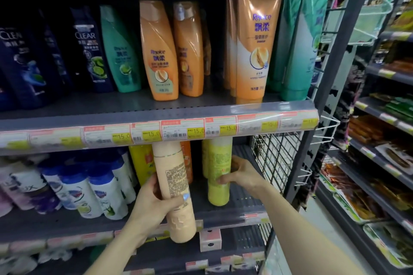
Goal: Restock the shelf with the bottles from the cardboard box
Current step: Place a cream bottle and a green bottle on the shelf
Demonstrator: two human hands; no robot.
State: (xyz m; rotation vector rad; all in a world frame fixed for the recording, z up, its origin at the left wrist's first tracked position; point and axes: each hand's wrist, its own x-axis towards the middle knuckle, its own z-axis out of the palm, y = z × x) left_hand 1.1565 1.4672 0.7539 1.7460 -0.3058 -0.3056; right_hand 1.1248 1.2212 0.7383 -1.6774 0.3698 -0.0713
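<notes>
A bottle stands on the lower shelf. Left of that bottle, a second bottle tilts at the shelf's front edge. More bottles stand further left of it.

Single head-worn view, facing the shelf close up, angled slightly downward
</notes>
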